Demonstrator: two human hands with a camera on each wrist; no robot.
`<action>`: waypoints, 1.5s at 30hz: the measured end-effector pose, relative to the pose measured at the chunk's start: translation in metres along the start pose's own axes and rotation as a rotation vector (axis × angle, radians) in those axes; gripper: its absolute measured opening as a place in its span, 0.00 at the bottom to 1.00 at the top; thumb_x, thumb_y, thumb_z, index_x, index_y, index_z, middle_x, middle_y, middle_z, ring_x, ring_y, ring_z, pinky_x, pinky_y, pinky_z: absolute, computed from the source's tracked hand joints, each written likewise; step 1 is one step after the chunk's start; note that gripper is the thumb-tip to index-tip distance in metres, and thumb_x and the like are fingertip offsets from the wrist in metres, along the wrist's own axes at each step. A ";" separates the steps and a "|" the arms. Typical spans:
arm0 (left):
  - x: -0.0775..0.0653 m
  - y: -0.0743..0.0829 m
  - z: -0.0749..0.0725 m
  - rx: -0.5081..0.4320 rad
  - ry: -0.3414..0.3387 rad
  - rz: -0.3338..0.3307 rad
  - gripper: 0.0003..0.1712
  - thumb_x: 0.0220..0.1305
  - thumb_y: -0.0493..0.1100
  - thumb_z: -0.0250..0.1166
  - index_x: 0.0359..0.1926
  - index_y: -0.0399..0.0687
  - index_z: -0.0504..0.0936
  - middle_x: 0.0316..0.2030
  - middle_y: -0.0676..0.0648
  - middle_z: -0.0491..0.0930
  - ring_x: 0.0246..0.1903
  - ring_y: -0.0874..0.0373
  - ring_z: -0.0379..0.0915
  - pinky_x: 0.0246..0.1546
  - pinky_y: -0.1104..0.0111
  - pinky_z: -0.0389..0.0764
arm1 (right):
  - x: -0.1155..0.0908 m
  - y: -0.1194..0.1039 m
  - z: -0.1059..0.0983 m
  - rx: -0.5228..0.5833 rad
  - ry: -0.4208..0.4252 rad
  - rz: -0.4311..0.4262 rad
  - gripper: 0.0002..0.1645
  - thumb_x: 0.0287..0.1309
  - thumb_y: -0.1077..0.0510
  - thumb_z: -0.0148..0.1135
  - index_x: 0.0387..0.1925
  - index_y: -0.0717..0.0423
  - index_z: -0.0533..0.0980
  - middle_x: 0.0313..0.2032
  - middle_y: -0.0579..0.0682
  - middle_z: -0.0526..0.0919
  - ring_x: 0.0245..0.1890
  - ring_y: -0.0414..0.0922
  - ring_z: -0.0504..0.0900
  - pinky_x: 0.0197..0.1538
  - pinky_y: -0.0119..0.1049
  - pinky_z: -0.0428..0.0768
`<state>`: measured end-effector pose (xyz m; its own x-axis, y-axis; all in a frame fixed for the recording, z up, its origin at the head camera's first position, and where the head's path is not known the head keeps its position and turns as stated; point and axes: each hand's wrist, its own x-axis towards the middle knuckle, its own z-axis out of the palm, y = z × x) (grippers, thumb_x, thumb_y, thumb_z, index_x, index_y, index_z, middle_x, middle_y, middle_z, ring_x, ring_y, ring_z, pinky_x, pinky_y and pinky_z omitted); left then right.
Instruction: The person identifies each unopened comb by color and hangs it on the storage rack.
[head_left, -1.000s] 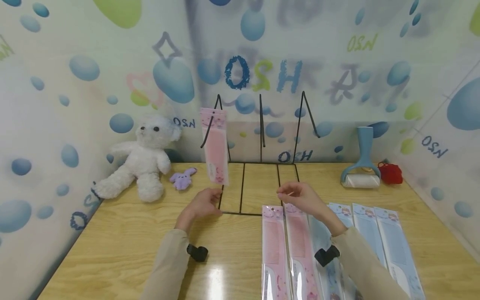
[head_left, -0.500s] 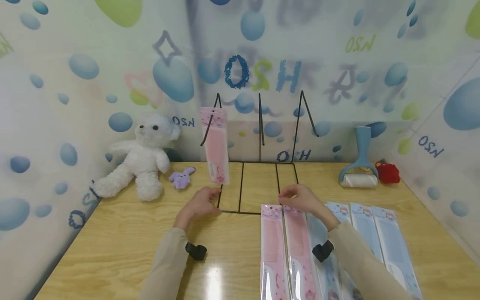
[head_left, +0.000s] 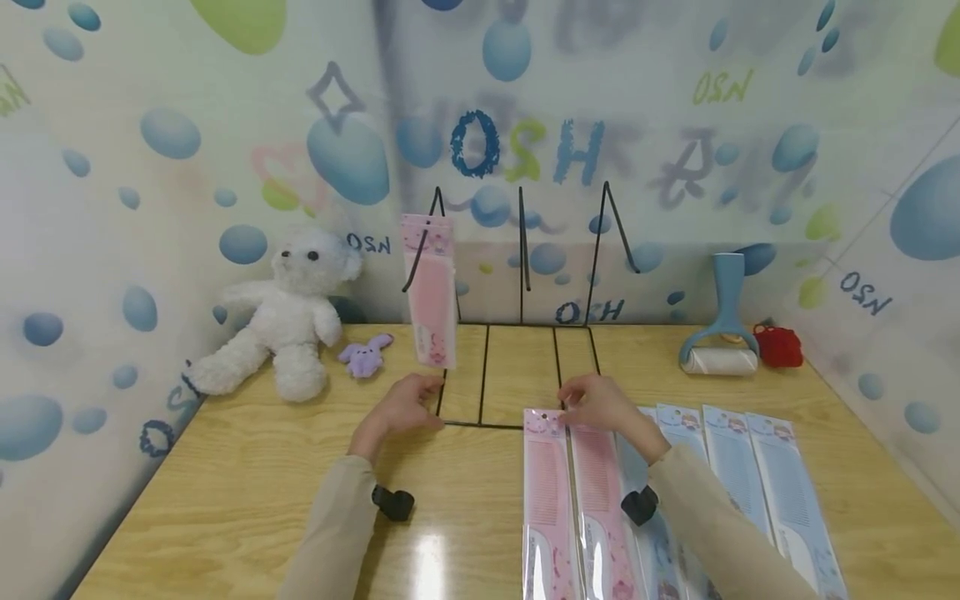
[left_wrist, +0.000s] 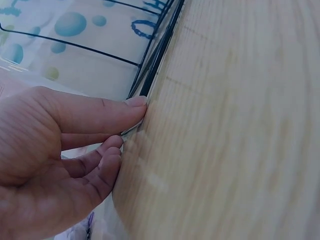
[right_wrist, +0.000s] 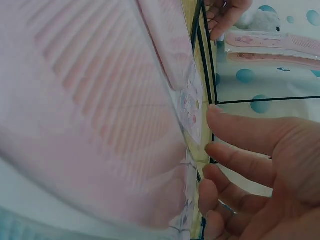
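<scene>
My left hand (head_left: 405,404) rests at the left front corner of a black wire display rack (head_left: 482,375); in the left wrist view the thumb tip lies right at the base wire. Pink packaged combs (head_left: 432,296) hang from the rack's left hook. Over the top ends of two pink packaged combs on the table, a left one (head_left: 546,483) and a right one (head_left: 597,483), is my right hand (head_left: 603,408). In the right wrist view its thumb and fingers stand apart, loosely bent, with nothing between them, beside the rack's base.
Several blue packaged combs (head_left: 787,475) lie right of the pink ones, partly under my right forearm. At the back left sit a white teddy bear (head_left: 288,317) and a small purple plush (head_left: 364,358). A blue lint roller (head_left: 726,317) and a red pouch (head_left: 780,346) stand at back right.
My right hand has come down slightly, its fingertips now over the upper end of the left pink comb pack. The left hand keeps its place at the rack.
</scene>
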<state>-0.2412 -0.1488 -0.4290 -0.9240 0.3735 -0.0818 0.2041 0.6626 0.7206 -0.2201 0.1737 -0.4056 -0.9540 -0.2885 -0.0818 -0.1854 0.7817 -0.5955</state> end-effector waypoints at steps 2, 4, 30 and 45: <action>-0.001 0.000 0.000 -0.001 0.003 -0.004 0.39 0.47 0.32 0.74 0.62 0.31 0.70 0.55 0.36 0.75 0.54 0.42 0.70 0.56 0.52 0.71 | 0.000 -0.001 0.002 -0.023 -0.013 0.007 0.17 0.46 0.59 0.75 0.40 0.59 0.81 0.35 0.50 0.80 0.36 0.46 0.74 0.39 0.40 0.77; -0.001 -0.001 0.000 0.006 0.002 0.003 0.39 0.47 0.32 0.74 0.62 0.31 0.70 0.54 0.36 0.76 0.54 0.42 0.70 0.56 0.52 0.72 | 0.000 -0.002 0.004 -0.045 -0.024 0.008 0.16 0.46 0.59 0.75 0.39 0.59 0.82 0.33 0.49 0.79 0.35 0.46 0.73 0.39 0.39 0.76; 0.000 0.001 -0.002 0.001 0.004 -0.009 0.40 0.47 0.32 0.74 0.62 0.31 0.70 0.54 0.36 0.76 0.54 0.42 0.70 0.57 0.52 0.70 | -0.001 -0.008 -0.003 0.012 -0.010 -0.079 0.09 0.52 0.64 0.69 0.33 0.58 0.77 0.31 0.48 0.79 0.31 0.44 0.75 0.32 0.35 0.77; -0.002 -0.001 -0.001 -0.006 0.007 0.000 0.39 0.47 0.33 0.74 0.62 0.32 0.71 0.53 0.38 0.77 0.53 0.43 0.70 0.57 0.52 0.71 | -0.019 -0.033 -0.027 0.273 0.038 -0.205 0.12 0.57 0.61 0.66 0.42 0.61 0.77 0.34 0.51 0.81 0.33 0.45 0.77 0.35 0.34 0.78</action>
<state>-0.2401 -0.1507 -0.4284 -0.9261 0.3693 -0.0772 0.2021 0.6583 0.7251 -0.2022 0.1681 -0.3627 -0.9126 -0.3993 0.0883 -0.3089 0.5316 -0.7887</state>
